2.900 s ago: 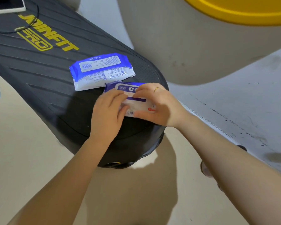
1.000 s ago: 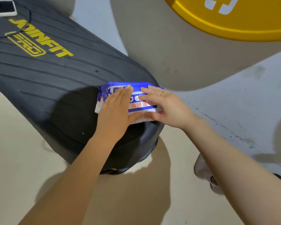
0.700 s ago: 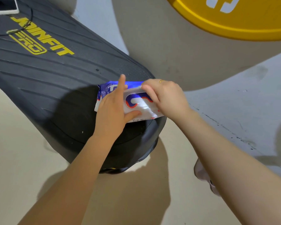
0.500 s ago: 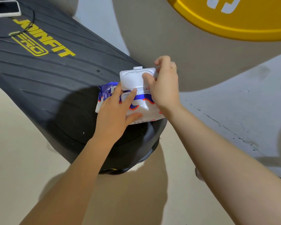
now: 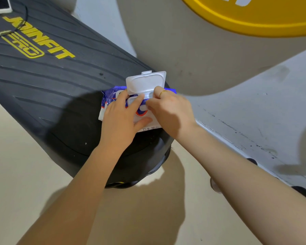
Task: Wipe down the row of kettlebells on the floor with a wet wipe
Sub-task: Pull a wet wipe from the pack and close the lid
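None of the wiping has begun as far as we can judge: we are at the very start, getting a wipe out. At the centre of the frame the wet wipe pack (image 5: 113, 101) lies on the rounded near end of a black ribbed bench (image 5: 48, 82) marked with yellow lettering, and its white flip lid (image 5: 146, 82) stands open, tilted up toward the top of the frame. Our left hand (image 5: 121, 121) lies flat on the pack with fingers nearly straight, pressing it down, a loose grip that closes on nothing. Our right hand (image 5: 170, 110) has its fingers curled over the opening just below the lid; it seems to be pinching at the seal or the first wipe, but we cannot tell which, since the knuckles hide the opening. No wipe shows free yet. Left to do: draw a wipe, then clean every kettlebell. No kettlebells appear anywhere in view. A yellow disc (image 5: 254, 18) is cut off at the upper right, and a pale object at the upper left corner is cropped too much to identify.
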